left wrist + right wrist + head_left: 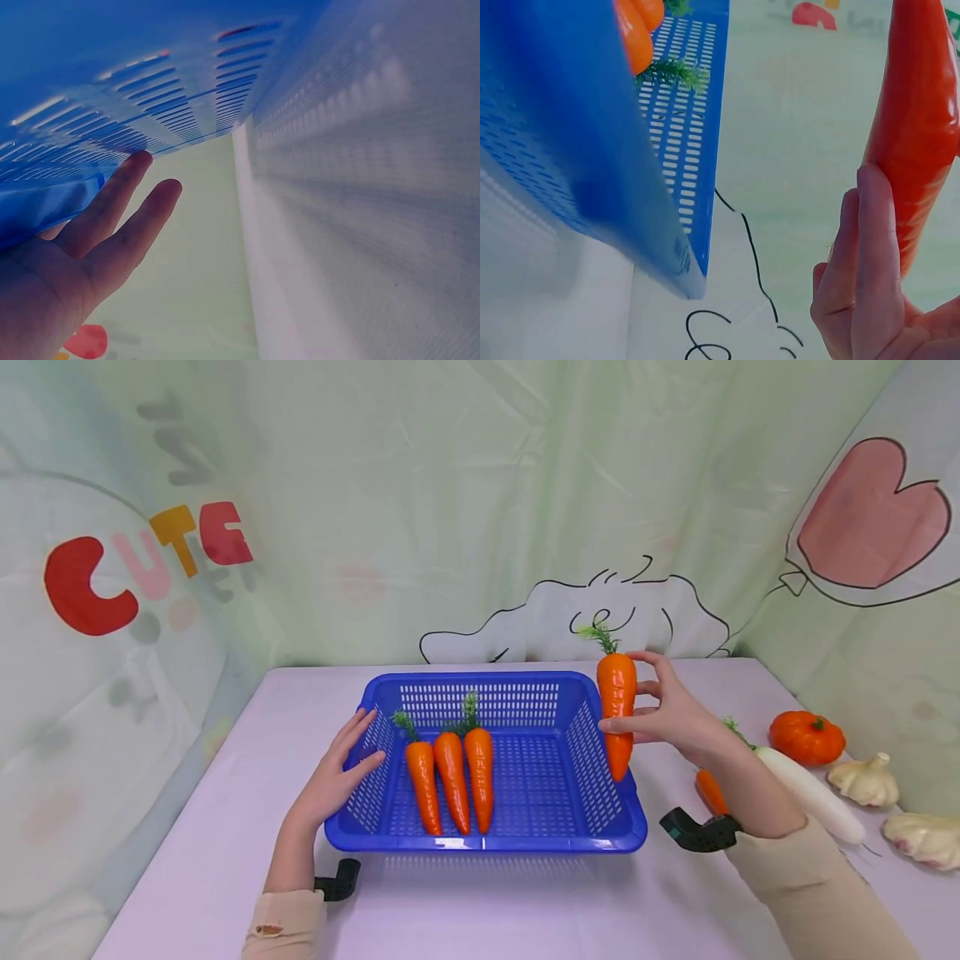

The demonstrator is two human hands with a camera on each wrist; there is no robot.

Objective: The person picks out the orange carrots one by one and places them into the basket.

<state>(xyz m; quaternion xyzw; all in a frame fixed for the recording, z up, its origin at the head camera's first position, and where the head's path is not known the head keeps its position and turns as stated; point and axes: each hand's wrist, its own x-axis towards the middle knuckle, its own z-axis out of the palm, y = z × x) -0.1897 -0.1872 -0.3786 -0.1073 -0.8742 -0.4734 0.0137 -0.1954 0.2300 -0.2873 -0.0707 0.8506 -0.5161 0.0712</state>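
Gripping with fingers [877,240] of right hand [663,714] a glossy carrot [617,689], probably light, stiff, slippery, best held mid-body; holding left hand [332,783] spread at blue basket [480,844].

Pale table [187,827]: blue basket [480,844]; right side, carrot [710,791], white radish [808,789], pumpkin [806,737], garlic bulbs [862,782].

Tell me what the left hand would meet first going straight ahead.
The left hand would probably meet the blue, rectangular, perforated plastic basket at its left side; whether they touch now is unclear.
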